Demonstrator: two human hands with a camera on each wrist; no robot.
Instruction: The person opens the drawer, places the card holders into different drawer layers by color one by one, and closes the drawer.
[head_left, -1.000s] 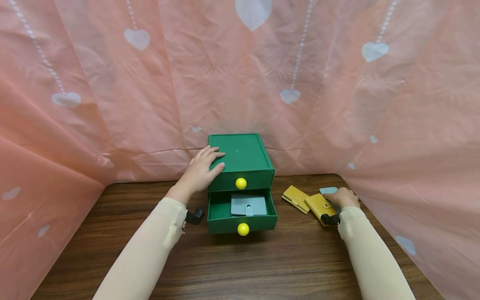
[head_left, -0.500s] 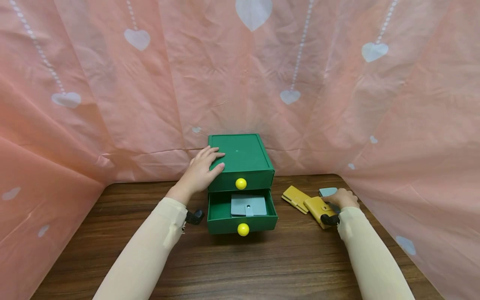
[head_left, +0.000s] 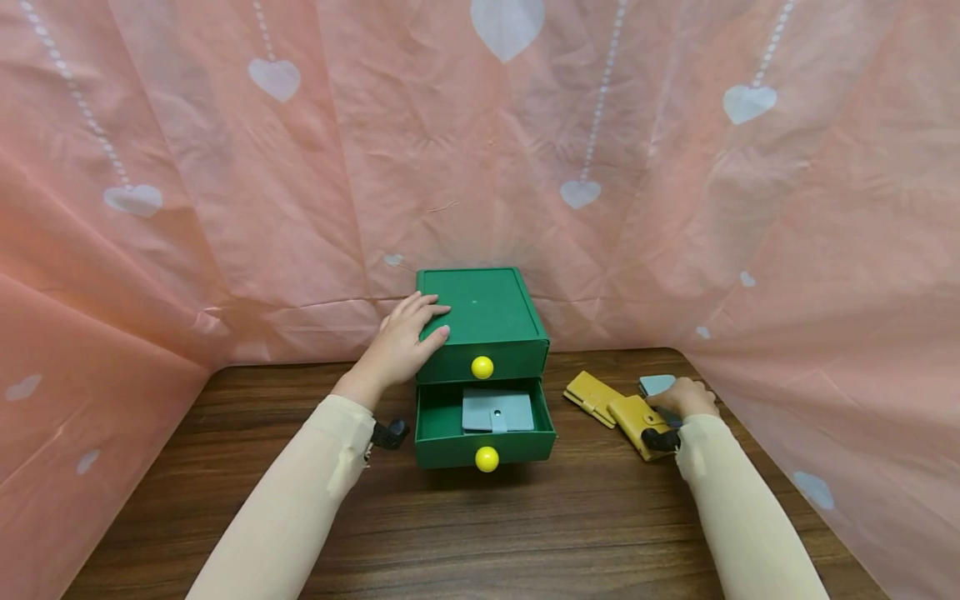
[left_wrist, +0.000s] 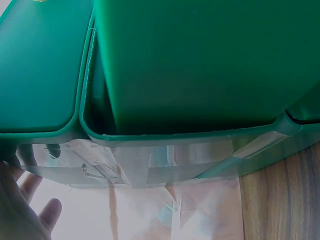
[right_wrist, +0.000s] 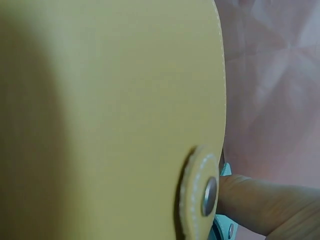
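Observation:
In the head view my left hand [head_left: 397, 346] rests on the left top edge of a green two-drawer box [head_left: 483, 304], fingers spread and fairly straight. The lower drawer [head_left: 450, 452] is pulled out and a pale blue wallet [head_left: 480, 407] lies inside it. On the right, my right hand [head_left: 688, 397] is at a yellow snap wallet [head_left: 633, 415] and a light blue wallet [head_left: 657, 384]; its fingertips are hidden. The right wrist view shows one finger [right_wrist: 265, 200] against the yellow wallet's edge by the snap, with light blue pieces beneath.
A second yellow wallet [head_left: 588, 394] lies left of the first, touching or overlapping it. Pink heart-print cloth [head_left: 480, 167] hangs behind and beside the brown wooden table [head_left: 480, 533]. Yellow round knobs [head_left: 487, 459] stick out from the drawer fronts.
The yellow snap wallet by my right hand has shifted slightly left and toward me. My left hand and the green box have stayed put; the right hand has barely moved.

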